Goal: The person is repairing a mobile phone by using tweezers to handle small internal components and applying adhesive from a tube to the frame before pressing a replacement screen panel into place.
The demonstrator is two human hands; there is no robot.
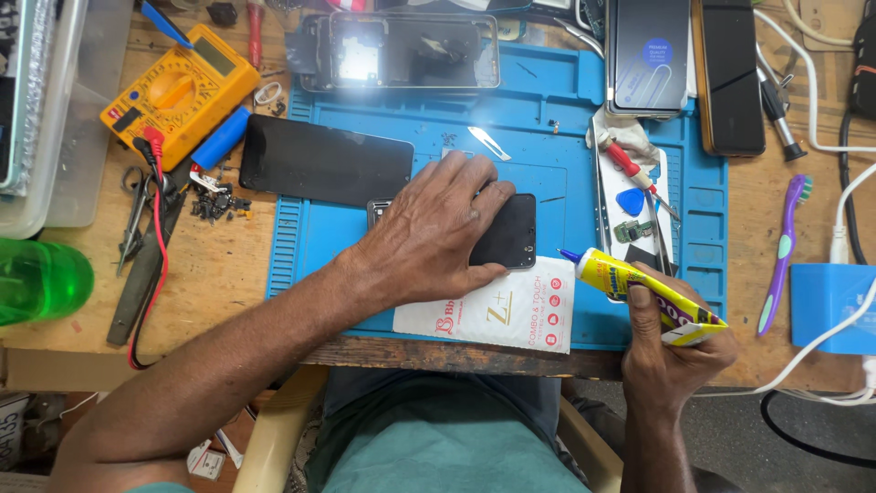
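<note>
My left hand presses flat, fingers spread, on the black phone lying on the blue mat, while my right hand clenches the yellow glue tube beside it, nozzle capped, no glue visibly laid yet.

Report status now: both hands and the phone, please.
Left hand pressing flat on black phone, blue silicone mat beneath. Right hand grip shut on yellow glue tube. Tube tip beside phone, apart.

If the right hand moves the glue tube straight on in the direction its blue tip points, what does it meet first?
Probably the black phone under the left hand: the yellow glue tube in the right hand points up-left at its near corner, though height is unclear.
</note>
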